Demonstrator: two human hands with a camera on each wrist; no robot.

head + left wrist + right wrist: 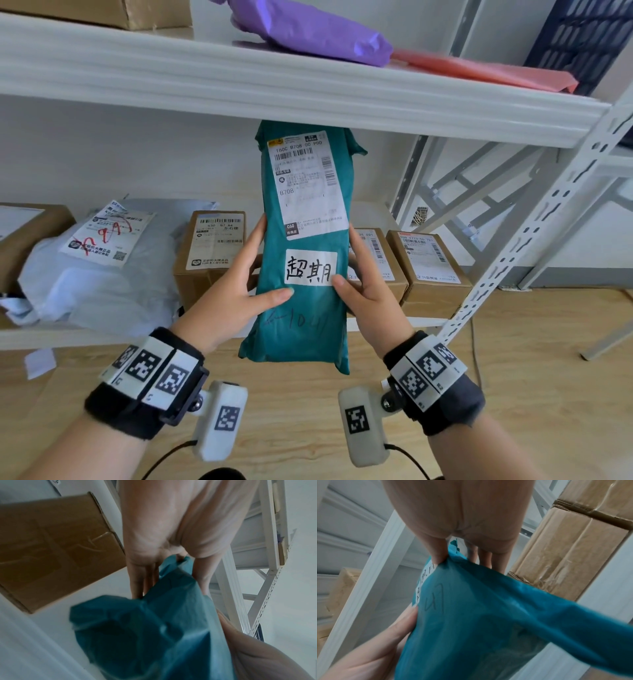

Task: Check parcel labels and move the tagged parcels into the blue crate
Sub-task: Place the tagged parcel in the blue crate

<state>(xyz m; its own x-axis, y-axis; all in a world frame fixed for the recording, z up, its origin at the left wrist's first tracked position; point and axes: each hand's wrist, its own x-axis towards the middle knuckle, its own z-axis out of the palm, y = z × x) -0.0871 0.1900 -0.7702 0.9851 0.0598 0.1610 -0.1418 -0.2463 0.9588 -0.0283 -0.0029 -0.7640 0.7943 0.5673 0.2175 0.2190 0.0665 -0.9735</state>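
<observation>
I hold a long teal parcel bag [305, 246] upright in front of the shelf, label side facing me. It carries a printed shipping label [306, 181] and a white tag with handwritten characters [310, 267]. My left hand [239, 284] grips its left edge, thumb on the front, fingers behind. My right hand [366, 287] grips the right edge the same way, thumb on the tag's corner. In the left wrist view the teal parcel bag [154, 628] runs between thumb and fingers. The right wrist view shows the teal parcel bag [488, 615] pinched at its edge. A dark blue crate [582, 37] shows at top right.
The lower shelf [51, 334] holds a grey mailer bag [102, 260] and several cardboard boxes [212, 253] behind the parcel. A purple bag [308, 31] and a pink bag [479, 70] lie on the upper shelf [239, 85]. A white slotted upright [534, 219] stands to the right, over wooden floor.
</observation>
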